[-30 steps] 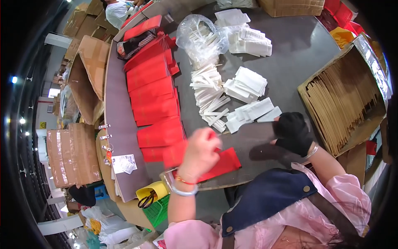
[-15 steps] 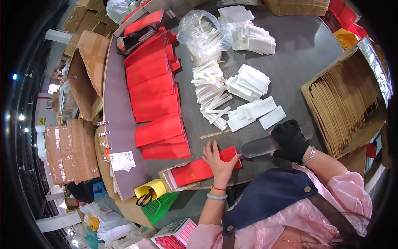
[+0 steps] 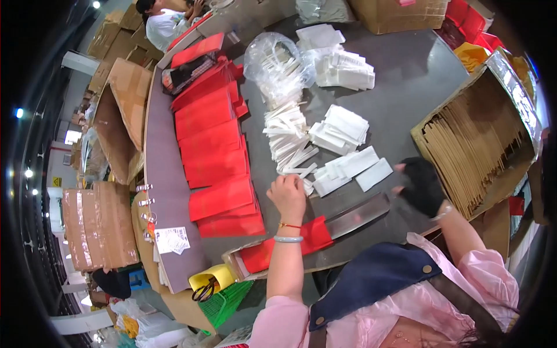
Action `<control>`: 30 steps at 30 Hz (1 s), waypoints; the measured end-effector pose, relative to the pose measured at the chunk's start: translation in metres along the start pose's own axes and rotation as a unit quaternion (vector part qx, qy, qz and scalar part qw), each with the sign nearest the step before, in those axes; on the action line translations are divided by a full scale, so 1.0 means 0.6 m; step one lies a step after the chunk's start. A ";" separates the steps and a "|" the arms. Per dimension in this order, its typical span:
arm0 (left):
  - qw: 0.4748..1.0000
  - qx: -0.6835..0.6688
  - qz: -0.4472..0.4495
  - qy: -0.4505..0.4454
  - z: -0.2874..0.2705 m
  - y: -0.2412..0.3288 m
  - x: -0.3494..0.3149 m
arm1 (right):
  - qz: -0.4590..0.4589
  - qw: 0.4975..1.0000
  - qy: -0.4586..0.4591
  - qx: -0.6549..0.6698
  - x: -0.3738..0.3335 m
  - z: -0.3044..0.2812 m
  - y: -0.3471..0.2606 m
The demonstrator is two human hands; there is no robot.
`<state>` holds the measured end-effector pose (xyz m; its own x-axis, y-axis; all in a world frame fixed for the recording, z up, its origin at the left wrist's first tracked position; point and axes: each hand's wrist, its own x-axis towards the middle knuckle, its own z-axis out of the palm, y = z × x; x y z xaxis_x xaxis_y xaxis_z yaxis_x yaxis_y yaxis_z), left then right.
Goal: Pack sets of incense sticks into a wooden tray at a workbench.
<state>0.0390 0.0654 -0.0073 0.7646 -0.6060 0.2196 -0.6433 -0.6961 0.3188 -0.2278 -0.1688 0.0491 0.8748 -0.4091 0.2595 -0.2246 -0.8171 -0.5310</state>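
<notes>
My left hand (image 3: 287, 197) reaches the near end of a pile of thin white strips (image 3: 286, 132). Its fingers are curled together, and the fingertips and anything in them are hidden. In front of me a red envelope (image 3: 313, 233) lies slantwise in a shallow cardboard holder (image 3: 234, 264). A shiny, see-through flat strip (image 3: 361, 217) sticks out of its right end. My right hand (image 3: 422, 187), in a black fingerless glove, hovers right of that strip with thumb and fingers apart and nothing between them. White paper packets (image 3: 373, 174) lie between the two hands.
Overlapping red envelopes (image 3: 212, 153) run along the left side. A clear plastic bag (image 3: 278, 58) of strips and more white packets (image 3: 345, 69) lie farther back. On the right stands a carton (image 3: 484, 145) of brown cardboard pieces. A yellow holder (image 3: 216, 278) with black-handled scissors (image 3: 203, 290) hangs at the near edge.
My left hand has left the red envelope and moved up to the white strips. My right hand has let go of the see-through strip, now partly inside the envelope, and moved right.
</notes>
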 end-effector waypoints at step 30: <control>0.968 -0.237 0.076 -0.030 0.047 0.135 0.010 | 0.374 0.886 0.245 -0.119 -0.190 -0.160 0.276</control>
<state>-0.0097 -0.0055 -0.0060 0.6502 -0.7184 0.2473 -0.6460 -0.3515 0.6775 -0.4057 -0.2963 0.0090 0.1637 -0.9526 0.2563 -0.7987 -0.2805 -0.5324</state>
